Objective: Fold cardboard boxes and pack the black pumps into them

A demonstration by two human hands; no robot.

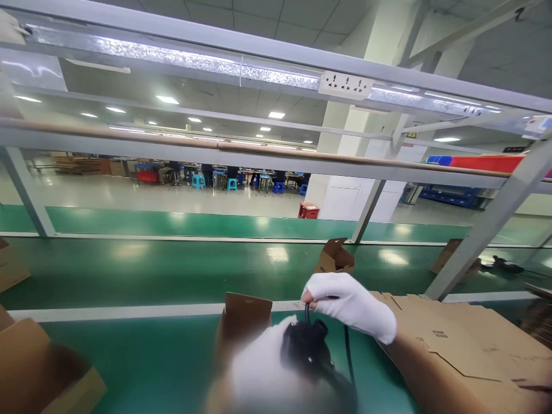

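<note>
My left hand (263,368), in a white glove and partly blurred, is wrapped round a black corded device (308,345) low in the middle of the view. The device's exact kind is not clear, as glove and blur hide much of it. Just above it, my right hand (351,305), gloved in white with bare fingertips, pinches a black cord (348,351). The cord rises from the device's top, passes through the fingers and hangs down on the right. Behind my left hand stands an open cardboard box (246,322), partly covered by the glove.
Flattened cardboard boxes (457,339) are stacked at the right. An open carton (47,368) stands at lower left. Beyond the white rail, a small open box (334,257) sits on the green conveyor belt (172,270). A slanting metal post (483,224) rises at right.
</note>
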